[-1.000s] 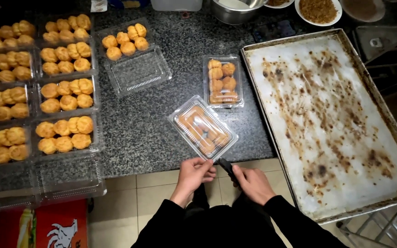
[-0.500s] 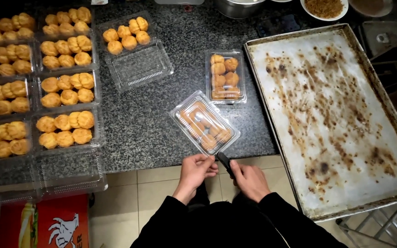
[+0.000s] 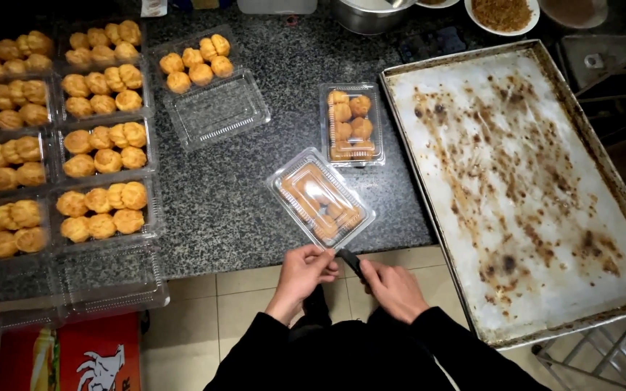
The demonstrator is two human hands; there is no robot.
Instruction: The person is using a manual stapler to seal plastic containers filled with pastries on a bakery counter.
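Observation:
My left hand and my right hand are together just below the counter edge, both closed around a small dark object that I cannot make out. Right above them, a closed clear plastic box of golden pastries lies at an angle on the dark granite counter. Another closed box of pastries rests farther back, upright to my view.
Several open clear trays filled with round pastries cover the counter's left side, one open tray half filled. A large stained baking sheet lies at the right. Bowls stand at the back. Tiled floor lies below.
My hands stay together below the counter edge with little movement. The view has shifted slightly; the boxes have not moved.

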